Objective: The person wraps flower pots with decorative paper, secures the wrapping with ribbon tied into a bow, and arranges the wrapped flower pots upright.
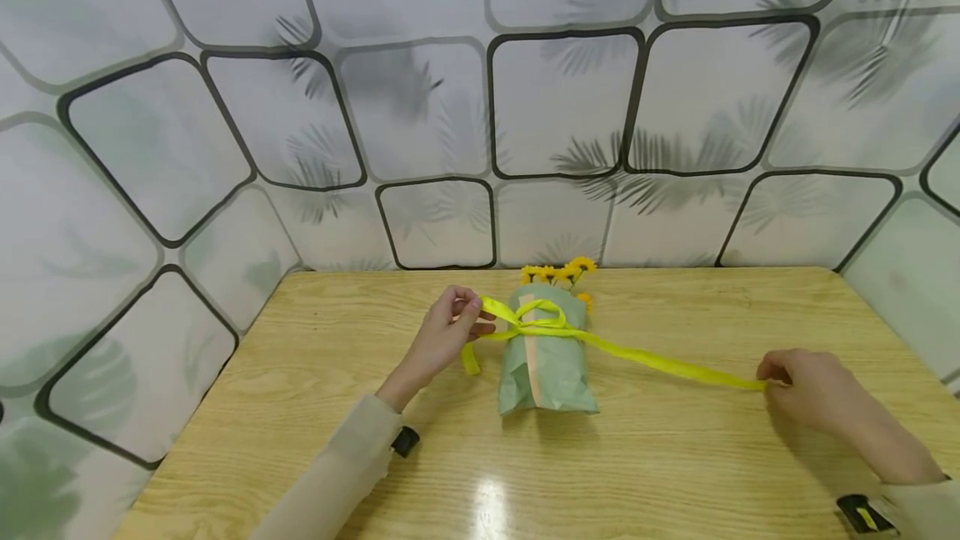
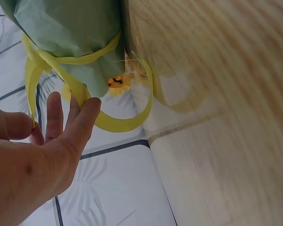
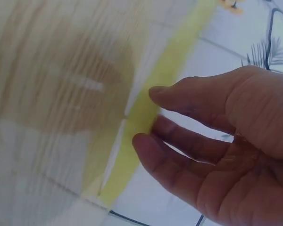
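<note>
A bouquet of yellow flowers (image 1: 581, 264) lies on the table in pale green wrapping paper (image 1: 558, 373). Round its middle runs a yellow ribbon (image 1: 660, 367), with a loop standing on the front. To the left of the bouquet, my left hand (image 1: 450, 327) pinches ribbon at the thumb; in the left wrist view another strand passes by the fingers (image 2: 87, 117), and a tail curves down past them. Out to the right, my right hand (image 1: 817, 390) holds the long tail, stretched nearly straight from the bouquet. The right wrist view shows thumb and fingers (image 3: 148, 148) at this strip.
The wooden table (image 1: 315, 407) reaches back to a wall (image 1: 420, 123) patterned with dark outlines and leaves. Black wrist devices (image 1: 406, 441) sit below both hands, near the sleeves.
</note>
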